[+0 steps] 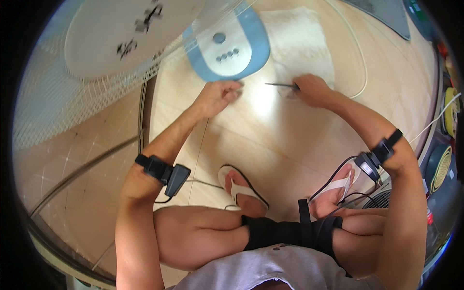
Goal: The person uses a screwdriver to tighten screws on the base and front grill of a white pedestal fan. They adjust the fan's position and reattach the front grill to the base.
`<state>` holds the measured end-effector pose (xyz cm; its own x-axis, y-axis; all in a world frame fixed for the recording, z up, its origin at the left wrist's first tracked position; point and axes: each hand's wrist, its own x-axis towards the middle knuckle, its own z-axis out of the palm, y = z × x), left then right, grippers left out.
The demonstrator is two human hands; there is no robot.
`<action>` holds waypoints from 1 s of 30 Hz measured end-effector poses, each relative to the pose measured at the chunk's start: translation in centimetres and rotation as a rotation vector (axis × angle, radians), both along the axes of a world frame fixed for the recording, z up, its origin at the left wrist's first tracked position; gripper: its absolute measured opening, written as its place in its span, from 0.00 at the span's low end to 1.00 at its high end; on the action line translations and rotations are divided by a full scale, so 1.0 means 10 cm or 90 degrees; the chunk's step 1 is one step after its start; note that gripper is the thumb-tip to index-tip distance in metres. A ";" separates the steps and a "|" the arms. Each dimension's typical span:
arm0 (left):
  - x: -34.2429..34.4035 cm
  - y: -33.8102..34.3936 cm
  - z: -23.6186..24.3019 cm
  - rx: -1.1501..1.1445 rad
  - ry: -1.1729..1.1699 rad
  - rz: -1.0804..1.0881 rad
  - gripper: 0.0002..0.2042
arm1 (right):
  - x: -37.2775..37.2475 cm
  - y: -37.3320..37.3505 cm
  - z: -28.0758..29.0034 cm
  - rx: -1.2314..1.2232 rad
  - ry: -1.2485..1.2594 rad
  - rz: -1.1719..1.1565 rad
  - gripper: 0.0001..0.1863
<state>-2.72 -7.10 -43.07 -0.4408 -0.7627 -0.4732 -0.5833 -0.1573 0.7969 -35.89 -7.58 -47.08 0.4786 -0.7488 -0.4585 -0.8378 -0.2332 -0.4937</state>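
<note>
An electric fan stands in front of me, its blue and white base (pixel 224 46) on the floor, with a round knob and a row of buttons on top. At the base's front edge is my left hand (pixel 216 99), its fingers loosely bent with the tips apart and nothing visible in them. My right hand (pixel 313 91) is closed around the dark handle of a screwdriver (pixel 280 84), whose thin shaft points left toward the base. That hand is over the near end of a white cloth (pixel 302 46) spread beside the base. The screwdriver's tip touches nothing that I can see.
The fan's mesh-covered head (pixel 130 38) fills the upper left and hides part of the base. A white cable (pixel 362 53) curves over the tiled floor (pixel 241 135) at the right. Several items, among them a round yellow-rimmed thing (pixel 440 168), line the right edge. My feet are close below.
</note>
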 end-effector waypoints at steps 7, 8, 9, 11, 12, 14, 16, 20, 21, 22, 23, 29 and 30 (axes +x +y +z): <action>0.24 0.24 0.41 0.043 -0.235 -0.217 0.15 | 0.67 1.58 -0.29 0.257 -0.104 0.080 0.16; 0.28 0.27 0.45 0.047 -0.248 -0.214 0.15 | 0.86 1.70 -0.28 0.407 -0.259 0.008 0.17; 0.33 0.32 0.46 0.032 -0.238 -0.211 0.16 | 1.02 1.77 -0.25 0.576 -0.329 -0.080 0.18; 0.39 0.42 0.44 0.017 -0.235 -0.236 0.16 | 1.23 1.74 -0.15 0.652 -0.482 -0.166 0.21; 0.43 0.51 0.42 0.017 -0.241 -0.262 0.16 | 1.27 1.72 -0.06 0.697 -0.523 -0.200 0.23; 0.47 0.77 0.37 -0.077 -0.276 -0.363 0.13 | 0.99 1.41 0.05 0.694 -0.539 -0.209 0.23; 0.47 1.13 0.34 0.069 -0.272 -0.339 0.09 | 0.58 1.09 0.13 0.554 -0.401 -0.241 0.17; 0.20 1.70 0.20 -0.285 -0.178 -0.642 0.47 | -0.03 0.81 0.18 0.458 -0.249 -0.229 0.16; 0.14 1.75 0.15 -0.371 -0.156 -0.713 0.58 | -0.05 0.81 0.16 0.447 -0.240 -0.236 0.16; 0.07 1.82 0.11 -0.378 -0.209 -0.731 0.56 | -0.04 0.84 0.15 0.484 -0.249 -0.236 0.16; 0.01 1.86 0.06 -0.386 -0.264 -0.752 0.55 | 0.00 0.91 0.13 0.514 -0.246 -0.247 0.16; 0.35 1.79 -0.17 -0.509 -0.253 -0.643 0.26 | 0.37 1.19 -0.01 0.586 -0.302 -0.236 0.21; 0.49 1.74 -0.22 -0.419 -0.293 -0.597 0.17 | 0.42 1.21 -0.04 0.591 -0.303 -0.248 0.23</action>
<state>2.18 10.33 -45.22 -0.8398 -0.3936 -0.3739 -0.5015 0.8262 0.2567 -31.72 4.55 -47.44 0.5614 -0.3480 -0.7508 -0.4528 0.6303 -0.6307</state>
